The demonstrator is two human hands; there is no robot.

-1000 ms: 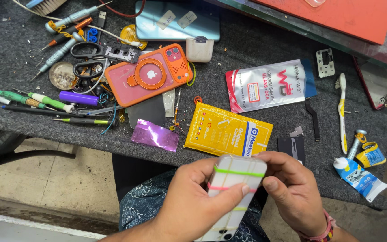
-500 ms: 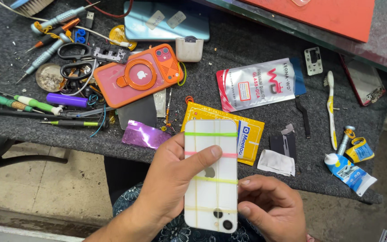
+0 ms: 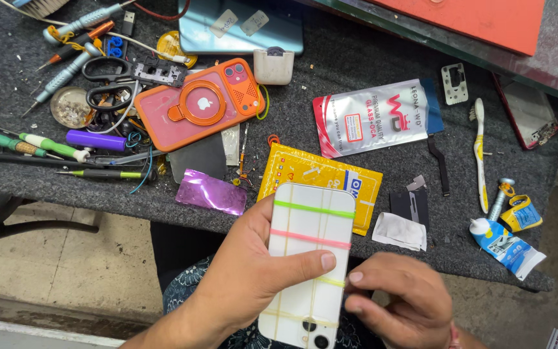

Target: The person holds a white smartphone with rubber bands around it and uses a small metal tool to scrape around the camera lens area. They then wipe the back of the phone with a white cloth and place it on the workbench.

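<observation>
- Gripping a white phone [image 3: 307, 258] (camera end toward the person), the left hand [image 3: 253, 278] holds it above the grey worktop [image 3: 369, 52] edge.
- Right hand [image 3: 398, 300] fingertips pinch its right edge.
- Coloured rubber bands [image 3: 311, 239] cross it.

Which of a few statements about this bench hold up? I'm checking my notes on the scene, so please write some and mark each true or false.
1. The left hand holds a white phone back side up. True.
2. The phone is wrapped in rubber bands. True: green, pink and yellow ones cross it.
3. The right hand grips the scissors. False: the scissors lie on the table, and the right hand is at the phone's edge.
4. The orange-cased phone sits in the person's lap. False: it lies on the table.
5. A toothbrush lies at the right of the table. True.
</observation>
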